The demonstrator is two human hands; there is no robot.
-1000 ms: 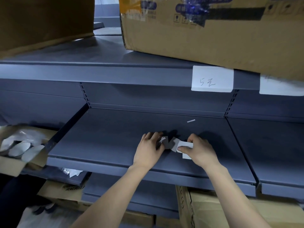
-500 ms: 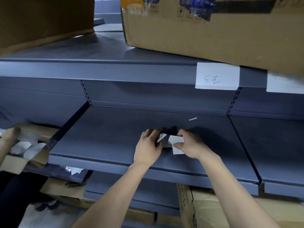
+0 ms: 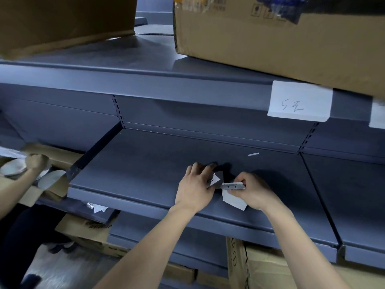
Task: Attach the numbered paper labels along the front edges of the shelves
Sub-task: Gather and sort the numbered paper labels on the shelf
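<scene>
Both my hands work over the middle grey shelf [image 3: 145, 163]. My left hand [image 3: 194, 187] holds a small white paper label [image 3: 214, 180] with a dark mark on it. My right hand [image 3: 253, 189] pinches a folded white paper label [image 3: 233, 198] whose top strip shows a written figure. The two papers nearly touch between my hands. A white label reading "5" and a second character [image 3: 300, 101] is stuck on the front edge of the upper shelf [image 3: 145, 80]. Another white label [image 3: 378, 115] is cut off at the right edge.
Two big cardboard boxes [image 3: 270, 34] [image 3: 62, 19] stand on the upper shelf. A small white strip [image 3: 253, 154] lies on the middle shelf. At the left another person's hand [image 3: 37, 161] reaches into a carton of white dishes [image 3: 52, 178]. More cartons [image 3: 260, 268] stand below.
My hands have drawn slightly apart and the right one has folded its paper so a written strip faces up. Another person's hand has come into the carton at the left.
</scene>
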